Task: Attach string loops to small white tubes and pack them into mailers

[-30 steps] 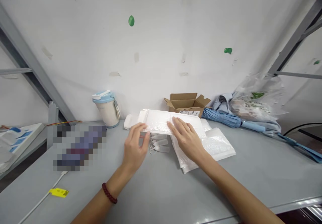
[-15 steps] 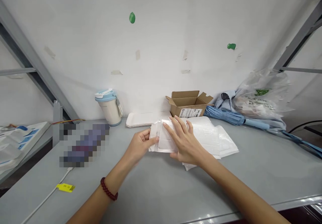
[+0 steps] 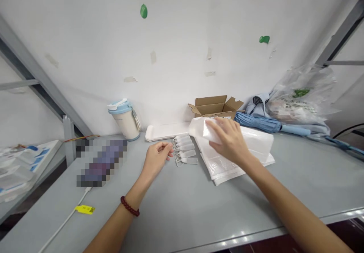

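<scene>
My right hand grips a white padded envelope near its end, raised over other white envelopes lying on the table. My left hand is just left of several small whitish tubes with string loops, laid in a row on the table. Its fingers are curled together, with nothing visible in them. The fingertips come close to the loops; whether they touch I cannot tell.
On the grey table, a flat white stack lies by the wall. Behind are an open cardboard box, a blue-lidded cup, a blue umbrella and a plastic bag. A pixelated object with a cable lies left.
My left hand has let go of the envelope. My right hand has lifted an envelope and moved slightly right and up, uncovering the row of small tubes.
</scene>
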Action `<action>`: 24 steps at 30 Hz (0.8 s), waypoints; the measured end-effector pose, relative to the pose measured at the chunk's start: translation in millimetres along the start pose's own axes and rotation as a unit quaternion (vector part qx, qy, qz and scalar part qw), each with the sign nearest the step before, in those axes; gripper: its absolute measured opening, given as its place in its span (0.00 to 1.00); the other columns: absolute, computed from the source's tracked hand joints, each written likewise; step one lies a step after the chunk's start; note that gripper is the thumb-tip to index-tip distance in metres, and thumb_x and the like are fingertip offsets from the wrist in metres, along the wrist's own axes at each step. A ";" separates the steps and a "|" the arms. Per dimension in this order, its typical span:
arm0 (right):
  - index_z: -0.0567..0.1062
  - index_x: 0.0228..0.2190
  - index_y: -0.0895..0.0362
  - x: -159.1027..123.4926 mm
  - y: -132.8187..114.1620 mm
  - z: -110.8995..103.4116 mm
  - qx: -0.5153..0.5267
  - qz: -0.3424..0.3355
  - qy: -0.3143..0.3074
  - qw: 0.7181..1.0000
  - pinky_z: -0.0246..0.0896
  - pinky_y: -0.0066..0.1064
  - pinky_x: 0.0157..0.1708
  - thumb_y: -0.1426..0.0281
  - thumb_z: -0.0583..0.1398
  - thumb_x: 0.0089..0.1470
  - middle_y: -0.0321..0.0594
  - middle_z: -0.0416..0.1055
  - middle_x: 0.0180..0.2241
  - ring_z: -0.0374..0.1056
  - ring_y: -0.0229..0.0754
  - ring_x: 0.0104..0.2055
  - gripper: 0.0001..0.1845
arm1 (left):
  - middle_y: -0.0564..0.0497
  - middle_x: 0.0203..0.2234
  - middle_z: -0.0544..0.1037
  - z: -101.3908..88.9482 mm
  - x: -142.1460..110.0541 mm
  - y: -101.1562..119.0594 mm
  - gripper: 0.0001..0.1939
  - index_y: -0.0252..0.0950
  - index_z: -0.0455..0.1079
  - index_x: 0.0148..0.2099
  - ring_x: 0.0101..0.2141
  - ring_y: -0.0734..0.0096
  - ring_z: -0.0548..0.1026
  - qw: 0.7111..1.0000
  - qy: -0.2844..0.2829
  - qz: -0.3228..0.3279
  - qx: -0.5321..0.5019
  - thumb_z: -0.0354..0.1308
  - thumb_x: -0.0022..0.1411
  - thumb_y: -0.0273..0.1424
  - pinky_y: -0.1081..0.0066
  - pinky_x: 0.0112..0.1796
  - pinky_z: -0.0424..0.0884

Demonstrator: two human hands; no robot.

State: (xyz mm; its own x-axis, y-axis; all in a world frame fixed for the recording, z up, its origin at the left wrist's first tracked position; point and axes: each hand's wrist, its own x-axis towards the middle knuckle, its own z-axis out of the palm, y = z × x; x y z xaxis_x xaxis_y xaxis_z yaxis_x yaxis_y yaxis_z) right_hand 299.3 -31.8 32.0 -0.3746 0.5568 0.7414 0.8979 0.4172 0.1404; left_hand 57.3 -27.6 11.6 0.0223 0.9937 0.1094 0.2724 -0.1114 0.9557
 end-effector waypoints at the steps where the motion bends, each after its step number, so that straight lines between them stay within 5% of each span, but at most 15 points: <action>1: 0.64 0.50 0.56 0.3 6.5 0.7 -0.008 0.019 0.007 1.000 0.51 0.42 0.44 0.74 0.57 0.47 0.51 0.63 0.46 0.58 0.52 0.46 0.26 | 0.49 0.25 0.76 -2.1 1.6 -1.9 0.12 0.33 0.70 0.29 0.28 0.67 0.73 0.998 0.004 0.026 0.057 0.55 0.53 0.38 0.69 0.29 0.68; 5: 0.66 0.48 0.54 -0.7 20.3 5.4 0.000 0.059 0.014 0.998 0.51 0.39 0.43 0.74 0.57 0.48 0.48 0.64 0.44 0.58 0.49 0.44 0.23 | 0.49 0.31 0.77 -2.8 2.8 -8.6 0.09 0.36 0.72 0.33 0.33 0.66 0.73 0.967 -0.053 0.108 0.225 0.54 0.52 0.33 0.67 0.35 0.67; 10: 0.66 0.48 0.54 -1.6 17.2 8.1 0.011 0.051 -0.001 0.999 0.50 0.38 0.41 0.74 0.58 0.48 0.47 0.64 0.44 0.58 0.48 0.44 0.23 | 0.48 0.33 0.75 2.4 1.0 -16.6 0.12 0.37 0.73 0.38 0.35 0.64 0.71 0.943 -0.105 0.116 0.294 0.56 0.51 0.34 0.66 0.37 0.67; 16: 0.66 0.48 0.56 0.1 10.3 0.7 -0.030 0.012 -0.013 0.999 0.49 0.40 0.42 0.77 0.57 0.47 0.50 0.63 0.45 0.57 0.51 0.45 0.24 | 0.49 0.32 0.74 1.4 -0.9 -16.6 0.10 0.37 0.73 0.35 0.36 0.63 0.70 0.938 -0.156 0.111 0.290 0.58 0.50 0.35 0.66 0.38 0.66; 24: 0.66 0.48 0.55 1.1 -6.0 -14.6 -0.019 -0.009 -0.106 0.994 0.50 0.41 0.40 0.76 0.57 0.47 0.50 0.65 0.44 0.57 0.53 0.43 0.23 | 0.51 0.25 0.75 -1.2 2.3 -3.6 0.12 0.35 0.73 0.28 0.28 0.69 0.69 0.981 -0.110 0.073 0.143 0.55 0.54 0.37 0.72 0.30 0.63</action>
State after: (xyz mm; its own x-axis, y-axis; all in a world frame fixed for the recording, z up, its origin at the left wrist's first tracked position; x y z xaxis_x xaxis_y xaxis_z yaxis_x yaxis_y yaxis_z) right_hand 296.9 -44.2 41.6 -0.4280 0.6900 0.5837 0.8969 0.4037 0.1803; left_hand 55.2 -25.0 8.7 0.2799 0.9485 0.1485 0.5083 -0.2776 0.8152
